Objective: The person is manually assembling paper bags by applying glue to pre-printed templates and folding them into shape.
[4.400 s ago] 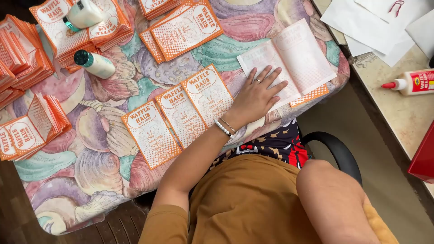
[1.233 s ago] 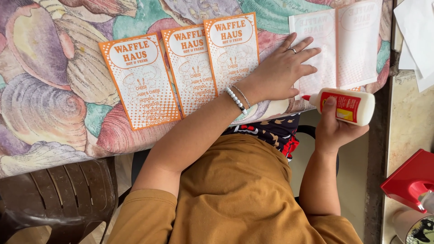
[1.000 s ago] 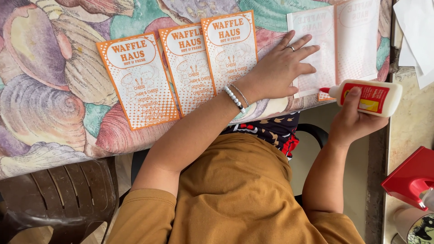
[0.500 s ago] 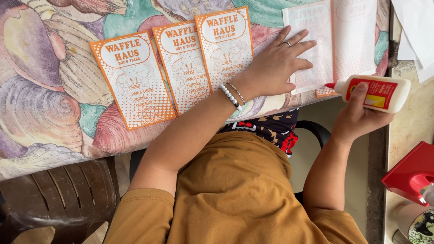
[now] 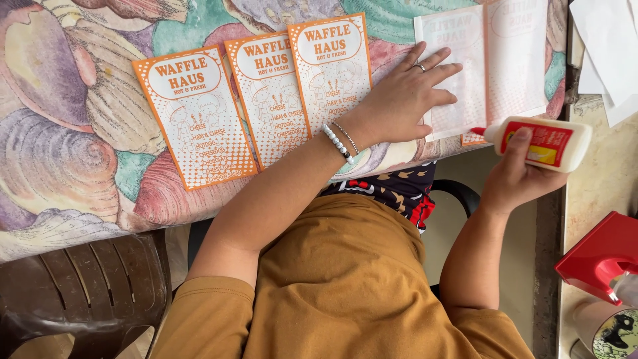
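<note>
Lower centre of frame, nearest the camera: one mustard-yellow shirt [image 5: 345, 286] on the person's torso; below it a strip of dark patterned fabric [image 5: 392, 189] shows at mid-frame. Lower left: one dark brown slatted plastic chair [image 5: 73, 292]. Lower right: one red plastic object [image 5: 601, 256], with one round container [image 5: 608, 329] below it, only partly in view.

Right of centre: right hand [image 5: 522, 176], fingers closed around one white plastic glue bottle with a red label and red tip [image 5: 541, 141]. The bottle lies roughly level, tip pointing left, just at the near edge of the table, touching or almost touching the lower edge of the white sheet; cannot tell which.

Upper centre: left hand [image 5: 402, 100], fingers spread and flat, palm down, pressing on one white unfolded paper sheet with faint print showing through [image 5: 492, 60]. It grips nothing. One ring on a finger; two bracelets at the wrist [image 5: 339, 141].

Upper left to centre: three orange-and-white printed paper sleeves [image 5: 269, 100], side by side, overlapping slightly, face up.

All of this rests on one tablecloth with a large pastel seashell pattern [image 5: 66, 133]. Far upper right: loose white paper sheets [image 5: 615, 46], count unclear, on a pale counter.
</note>
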